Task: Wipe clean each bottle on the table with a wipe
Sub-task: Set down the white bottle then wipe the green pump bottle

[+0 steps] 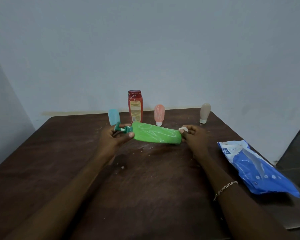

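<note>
Looking across the dark bench point(145, 196), we see the green pump bottle point(156, 135) held sideways low over it. Its long axis runs left to right, with the pump end leftward and slightly higher. Our left hand point(113, 142) grips the pump neck. Our right hand point(197, 138) sits at the base end, pinching a small white wipe point(183, 129) against the corner. We judge that the wiping stroke runs leftward along the smeared body.
</note>
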